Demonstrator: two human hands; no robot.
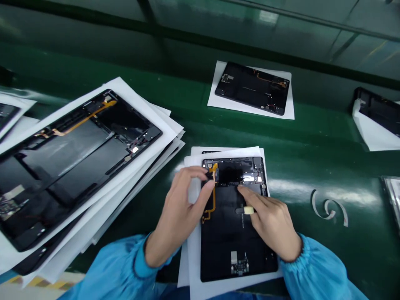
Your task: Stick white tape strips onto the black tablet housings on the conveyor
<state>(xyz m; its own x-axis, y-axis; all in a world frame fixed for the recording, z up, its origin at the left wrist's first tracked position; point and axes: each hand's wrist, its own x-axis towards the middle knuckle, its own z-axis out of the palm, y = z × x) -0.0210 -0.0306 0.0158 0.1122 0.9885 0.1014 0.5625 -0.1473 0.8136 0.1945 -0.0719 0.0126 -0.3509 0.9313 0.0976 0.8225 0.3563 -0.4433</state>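
Observation:
A black open tablet housing (225, 233) lies on white sheets in front of me, with an orange flex cable (214, 200) along its left side. My left hand (181, 204) is over its upper left corner, thumb and forefinger curved in a pinch. A small dark bit shows at the fingertips; its kind is unclear. My right hand (271, 221) rests over the right side, forefinger touching the housing below the glossy black panel (230, 173). A small black-tipped piece with a pale yellow end (248, 210) sticks out from between its fingers.
At left, a stack of tablet housings (81, 154) is interleaved with white sheets (150, 154). Another housing (253, 89) lies on paper at the back, and one more (379, 110) at right. Curled white strips (323, 210) lie on the green table (312, 146).

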